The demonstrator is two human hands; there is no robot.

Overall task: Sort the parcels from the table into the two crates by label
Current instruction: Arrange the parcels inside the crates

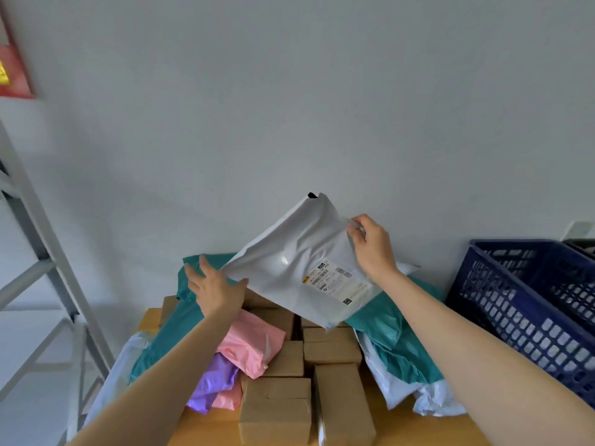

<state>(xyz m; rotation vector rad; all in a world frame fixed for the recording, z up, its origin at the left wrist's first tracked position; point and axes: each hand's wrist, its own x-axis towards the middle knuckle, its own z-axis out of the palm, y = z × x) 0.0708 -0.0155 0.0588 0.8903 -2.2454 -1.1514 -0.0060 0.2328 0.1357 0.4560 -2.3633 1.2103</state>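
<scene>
Where the pile on the table rises highest, a white mailer (pixel 299 262) hangs tilted above it, clear of the table and label side toward the camera. Its printed label (pixel 338 280), with barcodes, sits in the lower right part; the text is too small to read.

Right hand (pixel 373 246): fingers and thumb curled over the mailer's upper right edge, pinching the plastic. The parcel hangs down and to the left from that pinch.

Left hand (pixel 215 288): fingers straight and spread, thumb touching the mailer's lower left corner, nothing clasped.

Below are teal mailers (pixel 386 320) on both sides, a pink mailer (pixel 248 342) overlapping a purple mailer (pixel 215 384), and cardboard boxes (pixel 277 410) packed close in the middle. Pale mailers (pixel 386 381) lie at the outer edges.

The table (pixel 150 318) is yellowish wood and stands against a plain white wall (pixel 289 107). A blue crate (pixel 515 304) with lattice sides stands at the right, a darker crate (pixel 579 247) just behind it. A grey metal rack (pixel 48 252) stands at left, with something red (pixel 13 72) high on the wall.
</scene>
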